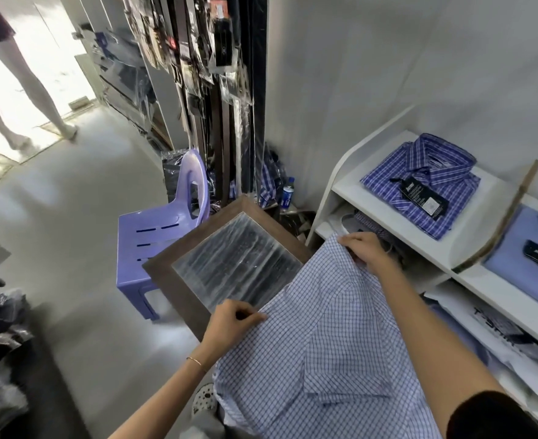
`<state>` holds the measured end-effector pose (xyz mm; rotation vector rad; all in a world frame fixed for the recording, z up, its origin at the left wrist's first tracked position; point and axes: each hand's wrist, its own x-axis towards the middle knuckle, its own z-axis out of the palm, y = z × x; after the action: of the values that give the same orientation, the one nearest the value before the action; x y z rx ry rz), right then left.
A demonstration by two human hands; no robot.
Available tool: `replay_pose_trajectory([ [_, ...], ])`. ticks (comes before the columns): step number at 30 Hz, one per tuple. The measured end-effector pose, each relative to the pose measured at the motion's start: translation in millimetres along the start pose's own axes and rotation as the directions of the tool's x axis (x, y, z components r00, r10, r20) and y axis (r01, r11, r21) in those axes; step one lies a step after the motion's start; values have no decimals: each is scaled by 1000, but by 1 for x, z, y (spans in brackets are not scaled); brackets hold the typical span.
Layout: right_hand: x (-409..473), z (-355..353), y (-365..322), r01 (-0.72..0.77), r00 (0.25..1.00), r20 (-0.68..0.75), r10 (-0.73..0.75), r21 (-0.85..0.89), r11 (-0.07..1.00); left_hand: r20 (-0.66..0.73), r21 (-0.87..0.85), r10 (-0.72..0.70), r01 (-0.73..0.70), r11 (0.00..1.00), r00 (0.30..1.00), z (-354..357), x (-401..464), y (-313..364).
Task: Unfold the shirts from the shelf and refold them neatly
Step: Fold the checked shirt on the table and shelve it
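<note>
Fingers (pixel 255 316) on pale checked shirt (pixel 334 353)

Grey floor (pixel 80 236) running toward a doorway (pixel 39 58) where daylight is pouring in (glare washing out the threshold). Lilac plastic chair (pixel 163 229) standing beside a dark-framed glass-topped table (pixel 229 261). Plain pale wall (pixel 372 74) rising behind white shelving (pixel 340 185). Packaged belts (pixel 198 58) hanging on a dark rack; water bottle (pixel 288 193) sitting below.

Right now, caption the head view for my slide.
Both hands, left hand and right hand, pinch a light checked shirt spread over a glass-topped table beside white shelves.
</note>
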<state>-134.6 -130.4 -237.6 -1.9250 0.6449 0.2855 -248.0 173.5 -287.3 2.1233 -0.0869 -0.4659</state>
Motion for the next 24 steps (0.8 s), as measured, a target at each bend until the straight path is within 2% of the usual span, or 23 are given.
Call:
replay_pose_trajectory([
  [5,10,2,-4,109,991,-79,-112,-39,993,-9,-143,-53,51,988,999,-9,2,-11],
  [8,10,14,-2,107,979,-166,-116,-61,992,33,-186,-74,79,979,997,-11,4,-8],
  [10,1,22,-5,180,945,-236,-228,-209,961,63,-203,-63,75,976,996,-15,4,-7],
  [12,-21,32,-13,327,882,-225,-415,-341,881,69,-185,-66,77,980,995,-21,3,-12],
  [13,-37,39,-18,403,863,-148,-483,-375,835,73,-171,-80,91,981,994,-24,1,-16],
  [14,-54,47,-20,476,857,-1,-516,-382,792,81,-157,-95,107,982,992,-26,0,-20],
  [15,-72,58,-20,517,856,204,-475,-367,774,96,-140,-104,117,983,990,-29,-2,-24],
  [16,-89,69,-17,518,832,420,-364,-350,780,116,-119,-110,123,985,987,-32,-4,-27],
  [17,-103,79,-10,513,772,589,-238,-357,780,140,-97,-113,127,987,984,-35,-6,-30],
  [18,-113,90,-1,525,712,687,-143,-386,759,168,-70,-114,128,989,979,-37,-9,-32],
  [19,-119,100,10,547,683,724,-102,-414,727,200,-42,-118,129,991,973,-39,-12,-32],
  [20,-122,109,20,560,685,721,-102,-432,707,233,-13,-125,132,991,964,-41,-16,-31],
  [24,-121,127,37,506,797,576,-182,-473,721,332,-12,-171,185,983,928,-47,-33,-35],
])
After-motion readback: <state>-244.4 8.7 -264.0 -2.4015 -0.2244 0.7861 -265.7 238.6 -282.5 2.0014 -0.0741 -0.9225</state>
